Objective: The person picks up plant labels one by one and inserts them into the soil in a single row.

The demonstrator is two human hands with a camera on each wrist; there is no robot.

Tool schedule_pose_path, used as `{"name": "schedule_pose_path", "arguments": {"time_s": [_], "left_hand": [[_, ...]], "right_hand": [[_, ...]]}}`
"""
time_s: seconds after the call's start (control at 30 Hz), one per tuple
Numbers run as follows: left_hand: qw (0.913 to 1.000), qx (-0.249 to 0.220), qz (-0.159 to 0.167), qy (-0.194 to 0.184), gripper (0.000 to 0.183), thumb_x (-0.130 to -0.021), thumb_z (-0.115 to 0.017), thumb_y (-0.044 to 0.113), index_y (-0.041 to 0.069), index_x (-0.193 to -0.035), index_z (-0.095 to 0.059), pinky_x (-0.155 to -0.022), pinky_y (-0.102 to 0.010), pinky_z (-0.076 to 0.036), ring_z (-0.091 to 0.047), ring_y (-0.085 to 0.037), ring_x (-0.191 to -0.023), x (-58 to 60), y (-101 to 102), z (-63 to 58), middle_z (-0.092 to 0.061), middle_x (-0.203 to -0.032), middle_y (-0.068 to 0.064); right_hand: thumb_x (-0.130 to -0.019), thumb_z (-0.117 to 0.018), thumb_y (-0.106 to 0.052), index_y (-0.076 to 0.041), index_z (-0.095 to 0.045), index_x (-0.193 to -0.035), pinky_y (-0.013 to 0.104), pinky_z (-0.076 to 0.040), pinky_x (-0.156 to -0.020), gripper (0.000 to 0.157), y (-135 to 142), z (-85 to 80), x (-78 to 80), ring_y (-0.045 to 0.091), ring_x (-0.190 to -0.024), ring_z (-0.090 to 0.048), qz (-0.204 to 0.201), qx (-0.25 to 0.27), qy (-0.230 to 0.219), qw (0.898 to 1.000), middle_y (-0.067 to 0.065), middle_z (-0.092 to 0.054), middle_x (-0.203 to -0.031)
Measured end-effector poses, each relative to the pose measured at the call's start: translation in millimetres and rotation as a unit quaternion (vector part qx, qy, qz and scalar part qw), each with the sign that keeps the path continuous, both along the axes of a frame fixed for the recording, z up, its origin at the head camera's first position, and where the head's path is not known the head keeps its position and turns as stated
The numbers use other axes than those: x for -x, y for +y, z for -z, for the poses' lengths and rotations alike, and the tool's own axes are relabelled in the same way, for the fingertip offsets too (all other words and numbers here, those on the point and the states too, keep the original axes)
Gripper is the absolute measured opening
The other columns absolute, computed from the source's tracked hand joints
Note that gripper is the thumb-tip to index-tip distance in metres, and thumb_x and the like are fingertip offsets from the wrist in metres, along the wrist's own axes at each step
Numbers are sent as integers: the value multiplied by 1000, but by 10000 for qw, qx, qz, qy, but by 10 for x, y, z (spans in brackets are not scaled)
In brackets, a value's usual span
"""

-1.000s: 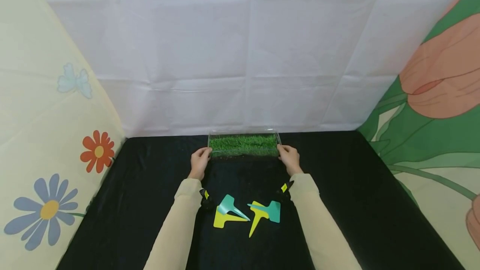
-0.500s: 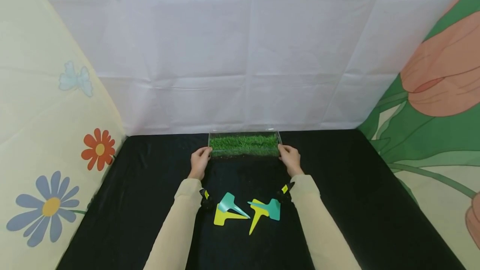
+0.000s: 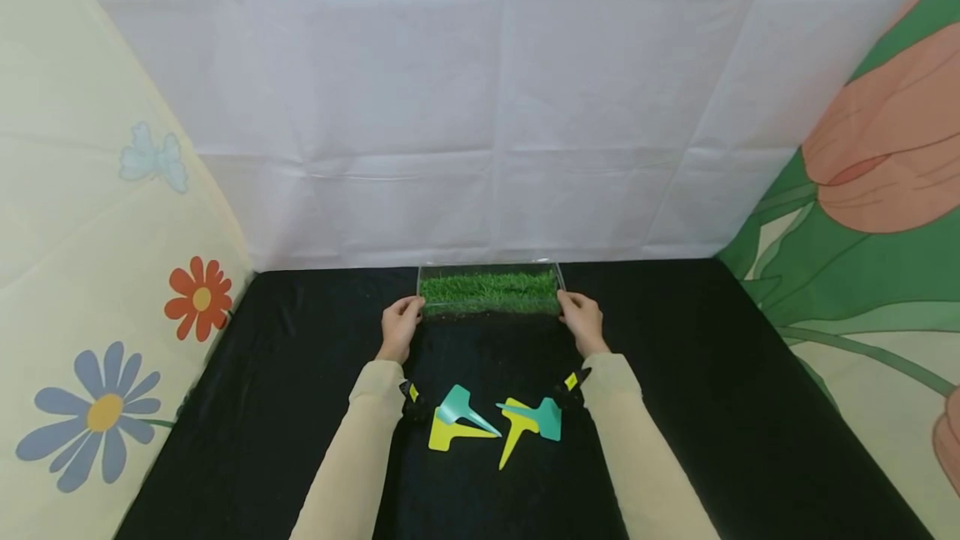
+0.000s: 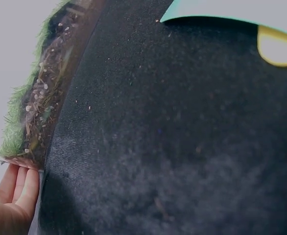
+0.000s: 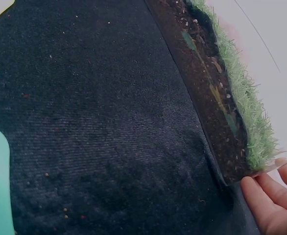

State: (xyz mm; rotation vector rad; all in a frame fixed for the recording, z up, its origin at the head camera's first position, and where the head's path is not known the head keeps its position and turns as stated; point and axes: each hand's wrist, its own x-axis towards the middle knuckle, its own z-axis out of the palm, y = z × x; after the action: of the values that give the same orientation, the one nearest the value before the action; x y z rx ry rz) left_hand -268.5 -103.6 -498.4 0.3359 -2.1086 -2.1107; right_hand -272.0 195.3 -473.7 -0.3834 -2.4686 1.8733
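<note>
A long clear planter [image 3: 487, 293] with green grass over dark soil sits at the back of the black-covered table. At its left end, my left hand [image 3: 400, 327] grips the near corner; the left wrist view shows several fingertips [image 4: 30, 183] against the end wall. My right hand [image 3: 582, 322] holds the opposite end, with its fingers [image 5: 253, 188] at the lower corner in the right wrist view. Pale soil bits show through the planter's front wall. Between my forearms lie T-shaped plant labels: a teal one [image 3: 454, 403] over a yellow one [image 3: 444, 433], and another teal label [image 3: 549, 419] across a yellow label [image 3: 514, 440].
A white cloth [image 3: 487, 107] hangs right behind the planter. Printed flower panels stand at the left [image 3: 90, 273] and right [image 3: 862, 290]. Black cloth [image 3: 300, 407] covers the table, with small crumbs scattered on it in the wrist views.
</note>
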Motion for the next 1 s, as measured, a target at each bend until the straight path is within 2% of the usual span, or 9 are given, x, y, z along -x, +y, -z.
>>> {"name": "schedule_pose_path", "arguments": {"time_s": [0.27,0.53,0.77,0.87,1.0], "left_hand": [[10000,5,-8,19,29,-89,-55,15,-3,-109,-62,-88,-38,-45,-54,-29,-102,-12,6,-3,-58,-111,-18],[9999,-72,-51,-90,28,-88,-55,14,-3,-109,-62,-88,-39,-45,-54,-30,-102,-18,6,-62,-57,-111,-18],[9994,-14,-125,334,25,-88,-57,16,-2,-103,-64,-82,-39,-48,-56,-27,-93,-4,-8,-14,-59,-102,-16],[9996,-9,-87,286,26,-88,-56,16,-3,-105,-64,-83,-39,-48,-56,-28,-94,1,-16,-13,-59,-104,-17],[10000,8,-14,15,27,-88,-54,13,-3,-108,-62,-87,-39,-46,-54,-29,-99,-10,-6,-37,-58,-108,-18]], "right_hand": [[-95,-44,-34,3,-47,-127,38,-43,-91,49,15,-4,-25,33,-116,-45,-117,16,-24,9999,20,-45,-128],[-96,-43,-33,4,-46,-127,40,-42,-91,49,4,-18,-17,34,-117,-43,-242,29,104,9996,22,-45,-127],[-97,-42,-31,5,-46,-127,40,-42,-92,47,-13,-51,-3,34,-116,-43,-220,-46,82,9997,23,-45,-126],[-97,-42,-30,6,-46,-127,40,-42,-92,47,-11,-56,-10,35,-117,-43,-246,-70,118,9996,24,-45,-126],[-97,-42,-31,5,-47,-127,40,-42,-91,47,7,-45,-26,34,-116,-44,-226,-78,93,9997,23,-46,-125]]}}
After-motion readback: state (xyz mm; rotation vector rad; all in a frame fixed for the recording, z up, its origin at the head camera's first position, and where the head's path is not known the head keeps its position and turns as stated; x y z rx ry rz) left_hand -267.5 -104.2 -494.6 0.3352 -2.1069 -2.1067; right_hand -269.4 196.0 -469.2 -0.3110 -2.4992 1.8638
